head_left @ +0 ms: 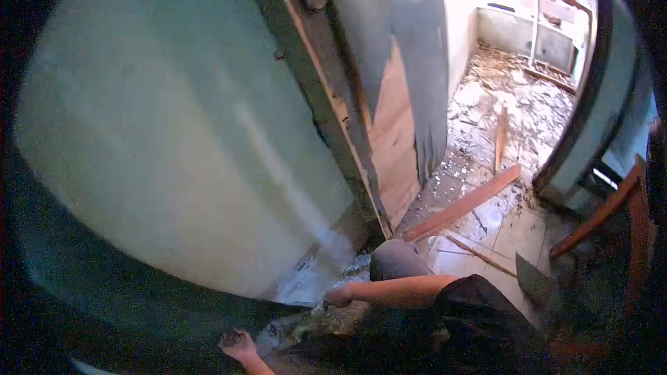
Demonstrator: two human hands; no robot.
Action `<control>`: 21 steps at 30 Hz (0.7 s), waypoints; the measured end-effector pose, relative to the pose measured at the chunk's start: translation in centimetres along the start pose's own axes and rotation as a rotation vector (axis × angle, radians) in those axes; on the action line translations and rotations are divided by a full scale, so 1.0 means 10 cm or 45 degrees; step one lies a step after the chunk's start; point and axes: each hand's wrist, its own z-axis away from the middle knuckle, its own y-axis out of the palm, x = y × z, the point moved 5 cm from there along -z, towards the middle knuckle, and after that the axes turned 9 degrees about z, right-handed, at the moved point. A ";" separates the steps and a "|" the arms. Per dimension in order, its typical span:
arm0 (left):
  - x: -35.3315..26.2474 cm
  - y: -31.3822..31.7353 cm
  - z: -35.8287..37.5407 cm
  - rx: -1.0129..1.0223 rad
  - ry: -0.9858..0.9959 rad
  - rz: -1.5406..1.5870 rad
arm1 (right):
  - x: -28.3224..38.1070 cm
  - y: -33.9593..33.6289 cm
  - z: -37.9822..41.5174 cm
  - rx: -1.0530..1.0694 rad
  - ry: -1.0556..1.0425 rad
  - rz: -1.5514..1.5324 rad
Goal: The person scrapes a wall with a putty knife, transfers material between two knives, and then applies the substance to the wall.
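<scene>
Pale, crumpled-looking debris (345,319) lies low at the foot of the green wall (174,132), directly below your right hand (339,295) and extending towards your left hand (238,344); its exact material cannot be confirmed in this dim light. Your right forearm reaches across in front of your bent knee (399,262), hand lowered at the debris, its fingers too dark to read, so whether that grip is grasping a piece or merely resting there cannot be determined. Your left hand is raised somewhat apart, fingers curled inward and darkened; whether anything is enclosed in that grip likewise cannot be established. Just beside it, a grey-white piece (274,333) shows, contact unverified. As to handling, the debris is judged to be mixed: any thin, sheet-like parts should be light and inclined to flex or tear, whereas chunks would be stiff, gritty and prone to crumble at the edges. Dust may make surfaces slip under bare fingers. Recommended hold for you: beneath a broad, solid portion, with the palm supporting, away from ragged margins where splinters or sharp points could be concealed. Noted to your right on the tiled floor (517,239): a reddish plank (462,205), lying aslant, and a thin stick (479,255) near it, both well apart from your hands.
</scene>
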 end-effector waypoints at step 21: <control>0.15 0.33 0.53 -0.008 0.097 0.137 | 0.09 -0.41 0.29 -0.174 -0.416 0.145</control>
